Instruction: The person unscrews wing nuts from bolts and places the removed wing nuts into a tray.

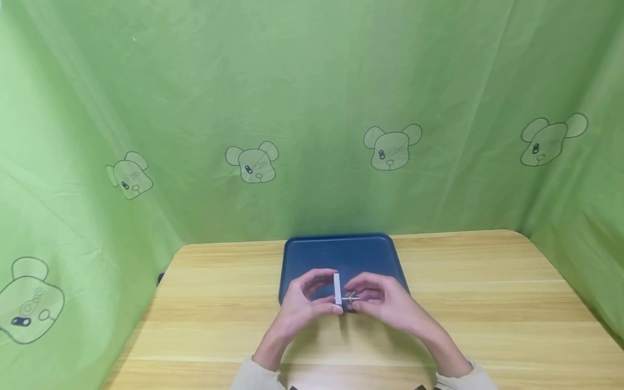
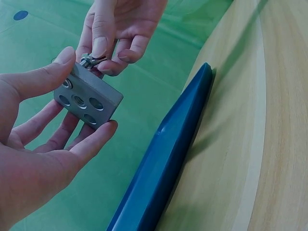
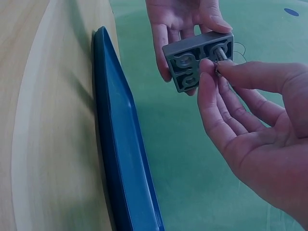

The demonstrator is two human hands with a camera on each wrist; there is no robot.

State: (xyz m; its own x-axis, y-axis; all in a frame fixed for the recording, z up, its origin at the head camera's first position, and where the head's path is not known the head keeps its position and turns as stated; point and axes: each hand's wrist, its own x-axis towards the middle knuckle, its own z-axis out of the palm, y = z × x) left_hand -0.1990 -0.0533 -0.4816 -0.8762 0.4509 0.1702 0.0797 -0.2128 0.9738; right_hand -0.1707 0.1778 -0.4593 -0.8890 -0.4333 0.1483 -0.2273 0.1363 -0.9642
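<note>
In the left wrist view, a small grey block [image 2: 91, 94] with several round holes is held by its edges between the thumb and fingers of my left hand [image 2: 38, 125]. From its recessed face, seen in the right wrist view, a threaded bolt [image 3: 221, 53] sticks out. My right hand [image 3: 260, 106] pinches a small metal piece at the bolt's outer end with thumb and forefinger; it looks like a wing nut [image 1: 352, 297] in the head view. Fingertips partly hide this piece. Both hands are raised above the near part of a blue tray [image 1: 341, 254].
The tray lies on a wooden table [image 1: 219, 292], towards its far edge. Green curtains [image 1: 317, 81] with bear-head outlines hang behind and at both sides. A small dark object [image 1: 161, 277] shows at the table's left edge.
</note>
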